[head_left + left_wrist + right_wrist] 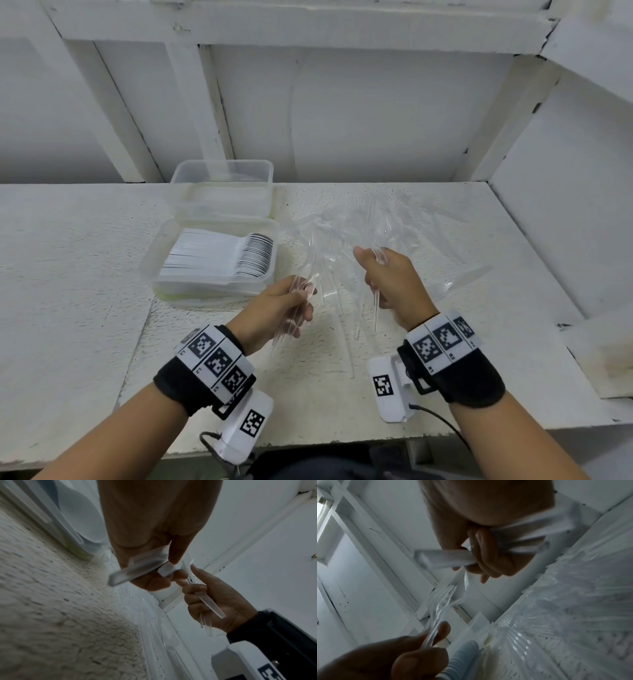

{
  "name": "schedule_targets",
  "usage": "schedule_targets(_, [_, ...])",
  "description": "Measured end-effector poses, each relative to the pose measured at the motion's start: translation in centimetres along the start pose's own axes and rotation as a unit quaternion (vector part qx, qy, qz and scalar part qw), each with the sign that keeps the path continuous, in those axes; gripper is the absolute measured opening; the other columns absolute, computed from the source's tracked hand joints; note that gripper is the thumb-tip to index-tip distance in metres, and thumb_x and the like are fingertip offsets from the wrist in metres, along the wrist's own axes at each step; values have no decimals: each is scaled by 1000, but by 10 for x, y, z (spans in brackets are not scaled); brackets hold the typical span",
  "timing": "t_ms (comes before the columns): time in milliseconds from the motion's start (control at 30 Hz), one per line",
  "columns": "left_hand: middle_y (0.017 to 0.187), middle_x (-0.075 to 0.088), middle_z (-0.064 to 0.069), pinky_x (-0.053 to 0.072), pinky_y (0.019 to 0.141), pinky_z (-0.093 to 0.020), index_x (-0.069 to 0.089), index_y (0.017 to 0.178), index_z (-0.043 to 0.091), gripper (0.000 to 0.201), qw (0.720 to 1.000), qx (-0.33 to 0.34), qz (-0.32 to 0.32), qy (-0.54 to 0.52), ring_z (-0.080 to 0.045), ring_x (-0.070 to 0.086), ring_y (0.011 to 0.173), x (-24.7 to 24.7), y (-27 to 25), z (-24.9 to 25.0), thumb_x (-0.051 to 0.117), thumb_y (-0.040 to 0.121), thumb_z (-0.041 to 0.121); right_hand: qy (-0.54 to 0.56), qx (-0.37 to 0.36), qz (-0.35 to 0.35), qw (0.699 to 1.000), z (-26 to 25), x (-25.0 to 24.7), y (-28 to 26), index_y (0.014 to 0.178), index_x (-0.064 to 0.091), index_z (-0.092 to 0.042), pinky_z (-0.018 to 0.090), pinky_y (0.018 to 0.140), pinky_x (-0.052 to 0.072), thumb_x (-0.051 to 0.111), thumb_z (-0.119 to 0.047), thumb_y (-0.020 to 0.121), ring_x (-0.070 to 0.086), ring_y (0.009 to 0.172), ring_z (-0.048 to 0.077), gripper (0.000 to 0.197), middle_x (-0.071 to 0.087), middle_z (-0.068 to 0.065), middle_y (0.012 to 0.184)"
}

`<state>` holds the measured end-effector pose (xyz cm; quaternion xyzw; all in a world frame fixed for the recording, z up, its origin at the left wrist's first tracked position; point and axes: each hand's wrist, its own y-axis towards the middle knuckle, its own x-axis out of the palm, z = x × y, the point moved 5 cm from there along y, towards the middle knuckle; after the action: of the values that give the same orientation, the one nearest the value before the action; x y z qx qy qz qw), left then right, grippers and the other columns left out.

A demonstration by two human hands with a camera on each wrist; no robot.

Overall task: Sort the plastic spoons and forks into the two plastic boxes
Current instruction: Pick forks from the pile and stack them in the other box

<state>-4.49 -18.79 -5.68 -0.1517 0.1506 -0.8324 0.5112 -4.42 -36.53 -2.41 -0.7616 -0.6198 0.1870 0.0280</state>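
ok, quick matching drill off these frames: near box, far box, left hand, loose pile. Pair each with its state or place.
Things:
1. near box
2. far box
3. left hand
4. loose pile of clear forks

States:
A. spread on the shelf right of the boxes
B. grips a bundle of clear forks
C. holds a neat row of white spoons
D. looks almost empty, by the back wall

Pairs: 1-C, 2-D, 3-B, 4-A
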Motion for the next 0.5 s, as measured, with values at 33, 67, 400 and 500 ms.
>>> schedule_targets(33, [59,56,-2,43,49,-24,51,98,9,14,1000,3,-12,-2,-13,47,55,1,0,1,37,99,9,3,-4,2,1000,-2,3,0,70,48,-23,16,37,26,57,-40,89,34,45,7,28,44,-1,61])
schedule_targets(67, [59,56,-2,43,49,-24,51,97,9,15,1000,5,-22,-3,-12,48,52,2,-1,1,36,99,8,4,-4,4,1000,-3,6,0,71,50,-24,17,37,27,58,-42,89,35,45,7,26,44,-1,60])
schedule_targets(400, [62,47,0,35,40,-19,46,105,17,17,983,36,47,174,-9,41,48,6,-5,7,36,100,29,2,-38,50,998,-3,30,4,78,50,-9,23,51,33,53,-22,92,41,49,8,19,49,-2,58])
schedule_targets(500, [66,46,5,35,48,-18,44,109,17,25,944,98,96,301,-8,44,54,5,-4,12,34,99,37,20,-38,51,998,-3,36,2,74,48,-11,24,52,33,51,-25,93,41,48,9,24,52,-2,57])
